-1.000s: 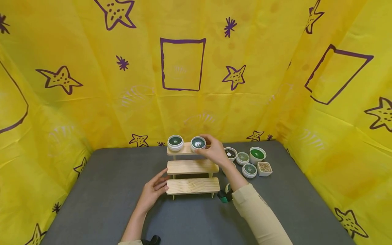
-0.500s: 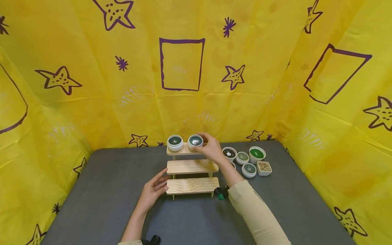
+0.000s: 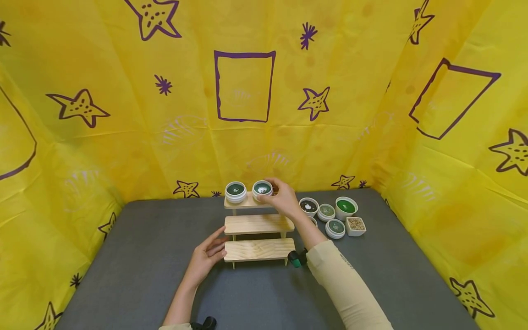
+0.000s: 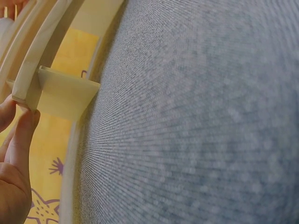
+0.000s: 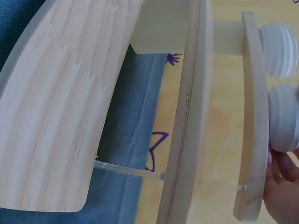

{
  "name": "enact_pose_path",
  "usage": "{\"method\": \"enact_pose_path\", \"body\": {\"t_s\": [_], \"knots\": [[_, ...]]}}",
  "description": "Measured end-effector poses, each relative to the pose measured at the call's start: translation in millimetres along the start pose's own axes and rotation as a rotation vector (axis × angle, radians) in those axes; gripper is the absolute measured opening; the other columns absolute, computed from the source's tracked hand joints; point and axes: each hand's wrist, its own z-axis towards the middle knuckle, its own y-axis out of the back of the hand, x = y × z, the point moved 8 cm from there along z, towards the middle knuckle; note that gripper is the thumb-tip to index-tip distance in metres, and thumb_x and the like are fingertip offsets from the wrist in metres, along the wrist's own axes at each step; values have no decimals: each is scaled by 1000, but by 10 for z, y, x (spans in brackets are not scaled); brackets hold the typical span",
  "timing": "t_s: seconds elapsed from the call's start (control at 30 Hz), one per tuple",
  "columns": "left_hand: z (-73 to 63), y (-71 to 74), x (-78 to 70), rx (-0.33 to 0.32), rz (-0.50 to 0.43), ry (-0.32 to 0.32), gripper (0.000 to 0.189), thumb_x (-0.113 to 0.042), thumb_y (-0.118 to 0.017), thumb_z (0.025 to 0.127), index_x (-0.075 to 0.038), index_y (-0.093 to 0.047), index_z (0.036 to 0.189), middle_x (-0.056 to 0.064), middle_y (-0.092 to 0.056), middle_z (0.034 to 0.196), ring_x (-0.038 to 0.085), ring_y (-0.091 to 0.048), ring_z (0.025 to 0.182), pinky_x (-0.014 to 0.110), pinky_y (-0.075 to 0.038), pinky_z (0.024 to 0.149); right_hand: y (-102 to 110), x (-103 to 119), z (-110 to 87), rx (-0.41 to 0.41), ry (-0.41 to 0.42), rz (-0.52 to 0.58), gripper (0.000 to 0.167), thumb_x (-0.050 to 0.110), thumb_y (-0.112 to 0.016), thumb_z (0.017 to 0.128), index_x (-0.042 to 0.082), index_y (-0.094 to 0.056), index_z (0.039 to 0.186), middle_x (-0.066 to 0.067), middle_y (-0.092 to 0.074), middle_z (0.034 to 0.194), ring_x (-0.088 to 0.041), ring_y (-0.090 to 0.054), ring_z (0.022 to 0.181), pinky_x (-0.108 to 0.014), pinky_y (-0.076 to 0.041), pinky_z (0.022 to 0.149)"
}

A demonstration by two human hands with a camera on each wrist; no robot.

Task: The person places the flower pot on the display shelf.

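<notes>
A three-step wooden display stand (image 3: 260,250) stands on the dark table. My right hand (image 3: 283,200) holds a white ribbed bowl (image 3: 262,188) with dark green contents on its top step, fingers curled round the bowl's right side. In the right wrist view this bowl (image 5: 283,119) sits right at the top board. A matching white bowl (image 3: 236,192) rests at the top step's left end, a small gap away. My left hand (image 3: 203,259) is at the stand's left side; in the left wrist view its thumb and finger pinch the end of the lowest board (image 4: 35,70).
Right of the stand cluster several small white bowls, among them one with bright green contents (image 3: 346,207) and one with dark contents (image 3: 309,206). A square dish of beige bits (image 3: 356,226) stands beside them. Yellow patterned cloth (image 3: 243,151) hangs behind the table.
My right hand has moved slightly left along the top step with the bowl, bringing it closer to the other bowl. The left hand has stayed on the stand.
</notes>
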Motion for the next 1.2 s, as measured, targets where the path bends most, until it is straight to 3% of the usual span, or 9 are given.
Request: {"method": "enact_pose_path", "body": {"t_s": [0.63,0.87,1.2], "knots": [[2,-5,-8,10,6,-8,68,10,-66,86,-10,-46,148,31,-59,134,45,-59,122,16,-53,86,-4,-39,17,5,2,23,65,27,-82,79,10,-58,136,-8,-69,124,-22,-65,104,-33,-53,90],[8,-12,1,11,4,-4,69,10,-66,86,-10,-46,148,31,-59,134,44,-59,123,16,-53,87,6,-45,11,11,2,15,62,28,-83,77,16,-59,134,-6,-69,123,-21,-64,103,-32,-52,90],[10,-15,12,15,16,-9,68,10,-66,86,-11,-46,148,30,-59,134,44,-59,123,16,-53,87,31,-71,-24,50,0,111,71,26,-83,79,11,-52,141,-11,-64,131,-26,-65,112,-38,-53,98]]}}
